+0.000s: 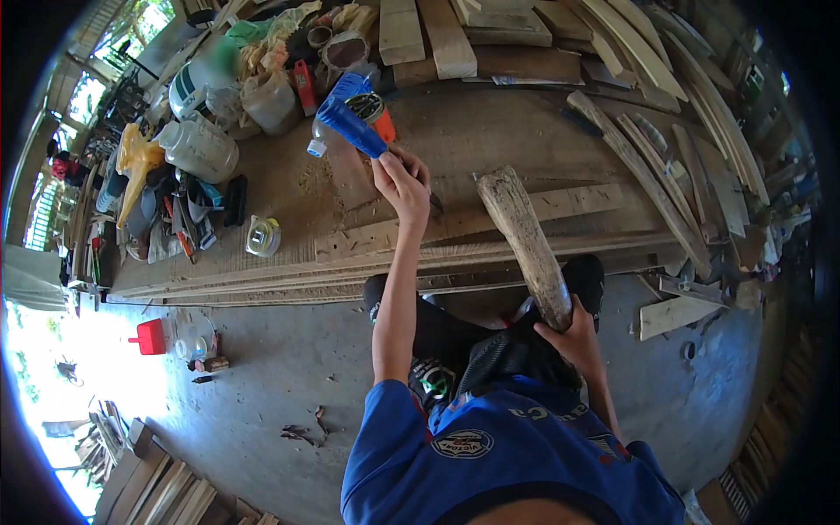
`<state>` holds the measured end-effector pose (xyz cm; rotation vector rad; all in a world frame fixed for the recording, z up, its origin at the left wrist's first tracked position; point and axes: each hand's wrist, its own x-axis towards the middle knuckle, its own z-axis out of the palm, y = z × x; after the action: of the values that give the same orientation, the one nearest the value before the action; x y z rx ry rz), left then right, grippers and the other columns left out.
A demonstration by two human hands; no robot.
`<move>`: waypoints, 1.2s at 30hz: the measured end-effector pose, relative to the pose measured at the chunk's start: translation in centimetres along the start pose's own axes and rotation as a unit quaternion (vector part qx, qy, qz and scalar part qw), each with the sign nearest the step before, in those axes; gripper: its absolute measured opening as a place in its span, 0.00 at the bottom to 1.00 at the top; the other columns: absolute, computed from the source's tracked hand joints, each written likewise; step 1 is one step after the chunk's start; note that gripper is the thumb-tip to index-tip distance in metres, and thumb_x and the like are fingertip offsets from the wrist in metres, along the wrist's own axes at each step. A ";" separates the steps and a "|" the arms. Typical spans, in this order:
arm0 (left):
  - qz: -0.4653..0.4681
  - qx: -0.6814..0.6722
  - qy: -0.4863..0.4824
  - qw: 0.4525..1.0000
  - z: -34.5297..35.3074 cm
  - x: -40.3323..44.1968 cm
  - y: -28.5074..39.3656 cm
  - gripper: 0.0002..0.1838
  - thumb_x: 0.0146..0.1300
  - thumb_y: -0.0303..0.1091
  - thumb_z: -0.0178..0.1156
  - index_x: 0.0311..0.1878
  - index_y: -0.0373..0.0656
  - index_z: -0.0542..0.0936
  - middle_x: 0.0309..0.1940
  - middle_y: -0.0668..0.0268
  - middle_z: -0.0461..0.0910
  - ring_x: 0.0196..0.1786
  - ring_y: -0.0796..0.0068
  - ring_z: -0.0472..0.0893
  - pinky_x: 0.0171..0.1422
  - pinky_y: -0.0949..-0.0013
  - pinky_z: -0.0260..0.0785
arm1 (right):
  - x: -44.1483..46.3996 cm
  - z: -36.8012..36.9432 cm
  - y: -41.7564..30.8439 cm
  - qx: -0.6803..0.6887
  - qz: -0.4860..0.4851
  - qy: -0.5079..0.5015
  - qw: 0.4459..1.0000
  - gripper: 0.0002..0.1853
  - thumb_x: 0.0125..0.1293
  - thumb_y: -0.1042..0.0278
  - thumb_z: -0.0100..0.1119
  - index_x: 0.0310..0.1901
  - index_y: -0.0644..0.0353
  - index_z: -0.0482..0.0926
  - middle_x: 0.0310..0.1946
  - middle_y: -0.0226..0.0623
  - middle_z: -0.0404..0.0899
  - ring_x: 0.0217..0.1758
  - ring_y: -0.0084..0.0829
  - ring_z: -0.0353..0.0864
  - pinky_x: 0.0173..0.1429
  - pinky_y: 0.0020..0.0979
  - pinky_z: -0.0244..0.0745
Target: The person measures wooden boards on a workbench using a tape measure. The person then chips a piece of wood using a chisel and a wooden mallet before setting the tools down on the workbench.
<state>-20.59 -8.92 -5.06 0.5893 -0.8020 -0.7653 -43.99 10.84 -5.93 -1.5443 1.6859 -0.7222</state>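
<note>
My left hand (403,185) pinches the blue tube (348,125) by one end, so it could tip onto the tin (383,126); my right (573,336) grips the wood (528,236) near its lower end (heavy, I'd guess), so a slack wrist could drop it.

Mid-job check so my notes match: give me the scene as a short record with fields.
left hand: holds blue tubular object, exact type unclear
right hand: grips near end of rough wood piece
wood piece: far end over workbench
bench, left side: translucent plastic jar
bench, right side: long wood strips
floor: red dustpan
</note>
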 end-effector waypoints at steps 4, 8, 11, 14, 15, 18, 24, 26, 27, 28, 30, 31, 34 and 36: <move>-0.006 -0.004 -0.003 1.000 -0.2 0.1 -0.1 0.15 0.66 0.46 0.39 0.32 0.44 0.62 0.15 0.72 0.59 0.12 0.85 0.58 0.10 0.82 0.49 | 0.0 0.0 0.2 -0.001 0.003 0.001 1.000 0.29 0.42 0.61 0.67 0.44 0.68 0.67 0.35 0.52 0.76 0.41 0.44 0.78 0.42 0.35 0.71; 0.005 0.002 -0.015 1.000 -0.4 0.1 -0.2 0.14 0.67 0.45 0.39 0.32 0.44 0.62 0.16 0.72 0.60 0.12 0.85 0.58 0.10 0.82 0.49 | 0.0 0.0 0.3 -0.001 -0.004 0.001 1.000 0.29 0.42 0.61 0.67 0.44 0.68 0.67 0.35 0.53 0.76 0.41 0.44 0.78 0.42 0.35 0.71; 0.014 0.024 -0.013 1.000 -0.2 0.1 -0.3 0.15 0.67 0.46 0.38 0.31 0.44 0.62 0.15 0.71 0.59 0.11 0.84 0.57 0.10 0.81 0.48 | 0.0 0.0 0.1 0.001 -0.005 0.001 1.000 0.29 0.43 0.61 0.67 0.44 0.68 0.67 0.34 0.53 0.76 0.41 0.44 0.78 0.42 0.35 0.71; 0.023 0.035 -0.013 0.999 -0.3 0.2 -0.3 0.16 0.67 0.47 0.36 0.31 0.43 0.61 0.14 0.70 0.58 0.09 0.83 0.56 0.09 0.79 0.47 | 0.0 0.0 0.0 -0.002 0.000 -0.001 1.000 0.30 0.43 0.61 0.68 0.45 0.68 0.67 0.34 0.53 0.76 0.41 0.44 0.78 0.42 0.34 0.71; 0.024 0.029 -0.019 0.999 -0.3 0.2 -0.3 0.16 0.67 0.46 0.36 0.31 0.43 0.61 0.14 0.70 0.58 0.09 0.83 0.55 0.09 0.79 0.47 | 0.0 0.0 0.0 -0.003 0.000 -0.003 1.000 0.30 0.43 0.61 0.68 0.45 0.68 0.67 0.34 0.53 0.76 0.41 0.44 0.78 0.42 0.34 0.71; 0.016 0.023 -0.013 1.000 -0.4 0.2 -0.3 0.16 0.67 0.46 0.36 0.31 0.43 0.61 0.14 0.70 0.58 0.09 0.83 0.55 0.09 0.79 0.47 | 0.0 0.1 0.2 0.004 -0.007 0.002 1.000 0.29 0.43 0.61 0.67 0.44 0.68 0.67 0.35 0.53 0.76 0.41 0.44 0.78 0.43 0.34 0.71; 0.027 0.031 -0.014 0.999 -0.1 0.2 -0.2 0.16 0.67 0.46 0.35 0.32 0.43 0.61 0.14 0.70 0.58 0.09 0.83 0.55 0.09 0.79 0.47 | 0.0 0.1 0.2 0.003 -0.005 0.001 1.000 0.29 0.43 0.61 0.67 0.44 0.68 0.67 0.35 0.53 0.76 0.41 0.43 0.78 0.43 0.34 0.71; 0.022 0.029 -0.012 0.999 -0.2 0.2 -0.3 0.16 0.67 0.46 0.35 0.32 0.43 0.61 0.15 0.70 0.58 0.09 0.83 0.55 0.09 0.79 0.47 | 0.0 0.0 0.0 0.000 -0.008 0.001 1.000 0.29 0.43 0.62 0.67 0.44 0.68 0.67 0.35 0.53 0.77 0.41 0.44 0.78 0.43 0.34 0.71; 0.017 0.026 -0.011 0.999 -0.3 0.2 -0.3 0.16 0.67 0.46 0.36 0.32 0.43 0.61 0.15 0.70 0.58 0.09 0.83 0.55 0.09 0.79 0.47 | 0.0 0.0 -0.1 -0.004 -0.011 0.001 1.000 0.28 0.43 0.62 0.67 0.44 0.68 0.67 0.35 0.53 0.77 0.41 0.44 0.78 0.43 0.34 0.71; 0.018 0.026 -0.011 0.999 -0.3 0.2 -0.3 0.16 0.67 0.46 0.36 0.32 0.43 0.61 0.15 0.70 0.58 0.09 0.83 0.55 0.09 0.79 0.47 | 0.0 0.0 0.0 -0.004 -0.012 0.001 1.000 0.28 0.43 0.62 0.67 0.44 0.68 0.67 0.35 0.53 0.77 0.41 0.44 0.78 0.43 0.34 0.71; 0.012 0.024 0.003 1.000 -0.3 0.2 -0.4 0.16 0.67 0.46 0.36 0.32 0.43 0.61 0.15 0.70 0.58 0.09 0.83 0.55 0.09 0.79 0.47 | 0.0 0.0 0.0 -0.003 -0.003 -0.003 1.000 0.28 0.43 0.62 0.67 0.44 0.68 0.67 0.35 0.52 0.77 0.41 0.44 0.78 0.43 0.34 0.71; 0.013 0.025 0.003 1.000 -0.4 0.3 -0.4 0.16 0.67 0.46 0.36 0.32 0.43 0.61 0.15 0.70 0.58 0.09 0.83 0.55 0.09 0.79 0.47 | 0.1 0.0 0.0 -0.003 -0.003 -0.003 1.000 0.28 0.43 0.62 0.67 0.44 0.68 0.67 0.35 0.52 0.77 0.41 0.44 0.78 0.43 0.34 0.71; 0.022 0.032 -0.003 0.999 -0.4 0.3 -0.5 0.17 0.67 0.47 0.36 0.31 0.43 0.61 0.15 0.70 0.58 0.09 0.83 0.55 0.09 0.79 0.48 | 0.0 -0.1 0.0 -0.004 -0.009 -0.003 1.000 0.28 0.43 0.62 0.67 0.44 0.68 0.67 0.35 0.52 0.77 0.41 0.44 0.78 0.43 0.34 0.72; 0.013 0.007 -0.014 1.000 -0.5 0.2 -0.5 0.15 0.67 0.44 0.38 0.31 0.43 0.61 0.15 0.71 0.59 0.11 0.85 0.58 0.09 0.81 0.49 | 0.0 0.0 0.1 0.003 -0.011 -0.001 1.000 0.28 0.43 0.62 0.67 0.43 0.68 0.67 0.34 0.52 0.77 0.41 0.44 0.78 0.43 0.34 0.72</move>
<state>-20.24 -9.31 -5.63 0.5818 -0.8402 -0.7461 -44.02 10.80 -6.00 -1.5607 1.6678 -0.7357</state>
